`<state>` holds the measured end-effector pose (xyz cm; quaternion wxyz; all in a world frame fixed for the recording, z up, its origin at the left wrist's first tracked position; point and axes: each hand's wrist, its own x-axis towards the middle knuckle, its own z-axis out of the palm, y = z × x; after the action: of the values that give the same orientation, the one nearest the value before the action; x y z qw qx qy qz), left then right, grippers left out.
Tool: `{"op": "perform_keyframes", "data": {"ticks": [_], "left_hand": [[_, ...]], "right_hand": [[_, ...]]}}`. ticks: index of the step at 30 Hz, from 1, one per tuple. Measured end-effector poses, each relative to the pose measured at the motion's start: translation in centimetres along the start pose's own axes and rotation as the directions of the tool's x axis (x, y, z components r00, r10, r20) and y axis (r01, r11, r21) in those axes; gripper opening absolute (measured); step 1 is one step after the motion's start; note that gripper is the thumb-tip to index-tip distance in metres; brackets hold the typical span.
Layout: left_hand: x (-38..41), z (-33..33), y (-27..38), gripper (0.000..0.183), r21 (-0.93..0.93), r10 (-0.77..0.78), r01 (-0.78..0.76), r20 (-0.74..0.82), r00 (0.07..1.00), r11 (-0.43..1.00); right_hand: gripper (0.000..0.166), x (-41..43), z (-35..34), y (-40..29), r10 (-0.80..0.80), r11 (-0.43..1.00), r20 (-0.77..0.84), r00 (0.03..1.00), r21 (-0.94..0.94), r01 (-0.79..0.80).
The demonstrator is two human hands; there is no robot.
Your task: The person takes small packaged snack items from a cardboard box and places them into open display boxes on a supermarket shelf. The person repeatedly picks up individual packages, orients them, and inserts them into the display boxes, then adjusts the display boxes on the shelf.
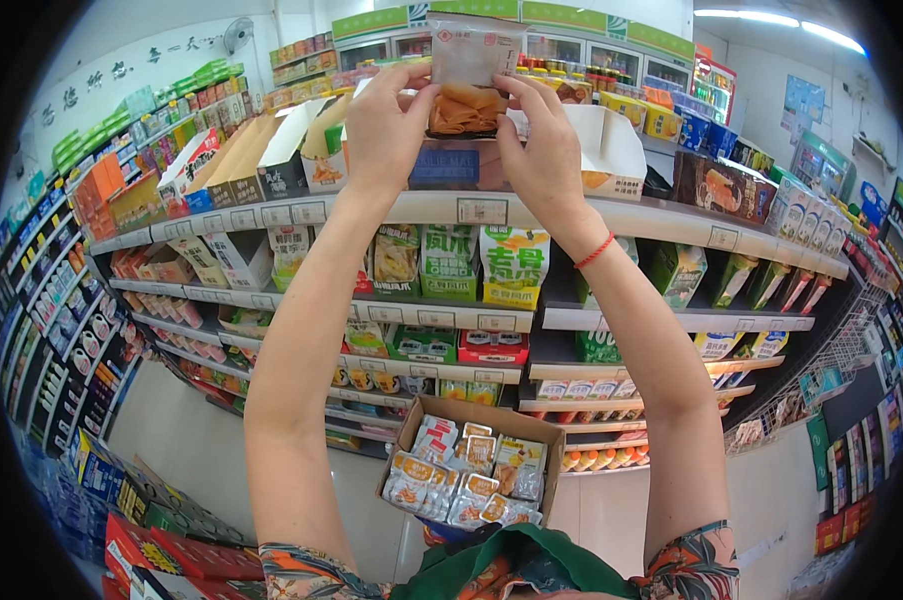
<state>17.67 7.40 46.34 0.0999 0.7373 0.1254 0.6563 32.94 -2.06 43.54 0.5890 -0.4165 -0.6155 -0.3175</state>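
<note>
A clear plastic snack packet [472, 61] with orange-brown food in its lower half stands upright between my hands, above the top shelf [406, 204]. My left hand [387, 124] grips its left side, and my right hand [543, 139] grips its right side. Just below the packet, the front of a display box [444, 165] with a blue lettered panel shows; what lies inside it is mostly hidden. Open white display boxes stand on either side, one [612, 154] close to my right hand. Below my arms sits an open cardboard carton [552, 480] holding several small snack pouches [414, 480].
Lower shelves carry green bagged snacks [451, 262] and milk cartons [586, 389]. At lower left stand red boxes [203, 559]. A wire rack [834, 367] curves along the right. Fridges [616, 66] line the back, and tiled floor [196, 420] shows around the carton.
</note>
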Motion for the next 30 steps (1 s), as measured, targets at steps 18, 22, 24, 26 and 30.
{"op": "perform_keyframes", "data": {"ticks": [18, 22, 24, 26, 30], "left_hand": [[0.7, 1.1, -4.8, 0.020, 0.286, -0.106, 0.080, 0.076, 0.992, 0.955], [0.5, 0.8, -5.8, 0.019, 0.362, -0.174, 0.117, 0.126, 0.977, 0.925], [0.5, 0.8, -6.1, 0.020, 0.448, -0.126, 0.052, 0.137, 0.983, 0.893], [0.5, 1.0, -6.2, 0.019, 0.505, -0.118, 0.030, 0.144, 0.983, 0.863], [0.4, 1.1, -6.3, 0.017, 0.583, -0.140, 0.030, 0.144, 0.980, 0.812]], "right_hand": [[0.026, 0.6, 3.2, 3.4, 0.146, 0.989, 0.223, 0.964, -0.056, -0.137], [0.024, 0.4, 3.8, 3.6, 0.149, 0.987, 0.261, 0.954, -0.095, -0.129], [0.024, 0.4, 3.8, 3.5, 0.153, 0.984, 0.285, 0.946, -0.134, -0.119], [0.026, 0.4, 3.9, 4.0, 0.128, 0.981, 0.288, 0.949, -0.174, -0.080], [0.030, 0.4, 4.2, 4.1, 0.113, 0.975, 0.327, 0.938, -0.220, -0.041]]}}
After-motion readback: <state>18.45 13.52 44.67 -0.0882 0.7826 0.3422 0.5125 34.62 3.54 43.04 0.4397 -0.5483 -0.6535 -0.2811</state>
